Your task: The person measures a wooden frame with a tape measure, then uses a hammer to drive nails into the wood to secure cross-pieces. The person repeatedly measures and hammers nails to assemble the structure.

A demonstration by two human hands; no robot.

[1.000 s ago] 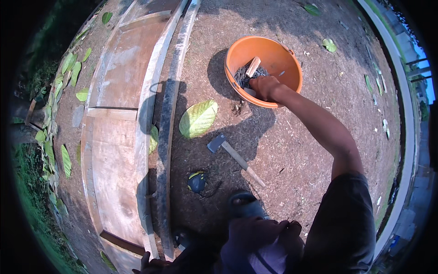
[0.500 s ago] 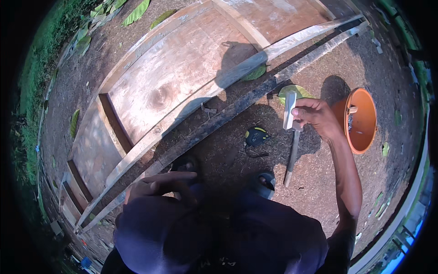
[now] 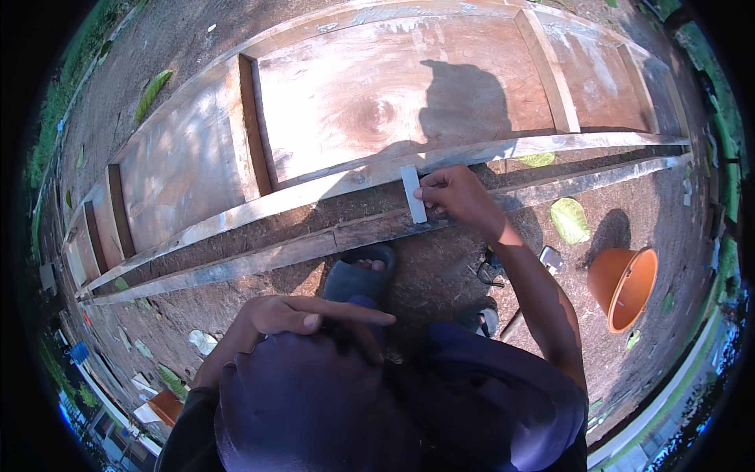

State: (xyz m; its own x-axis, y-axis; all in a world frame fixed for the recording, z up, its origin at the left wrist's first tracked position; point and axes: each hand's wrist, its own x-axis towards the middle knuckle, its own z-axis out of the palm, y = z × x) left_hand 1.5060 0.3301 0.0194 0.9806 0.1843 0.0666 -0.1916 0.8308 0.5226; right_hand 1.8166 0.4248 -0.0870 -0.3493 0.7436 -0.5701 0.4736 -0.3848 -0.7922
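While the orange bucket [image 3: 604, 282] hides its contents, the right hand [image 3: 464, 198] pinches a block [image 3: 412, 193], left hand [image 3: 289, 315] spread.

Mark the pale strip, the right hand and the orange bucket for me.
Pale strip [image 3: 413, 201], head view: middle of its broad face.
Right hand [image 3: 462, 198], head view: back of the hand.
Orange bucket [image 3: 605, 280], head view: its outer wall.

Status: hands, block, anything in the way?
Right hand pinching pale block; nothing seen in left hand. Block overlaps panel frame and near beam in view, contact unclear. Orange bucket off right, seemingly not in the way.
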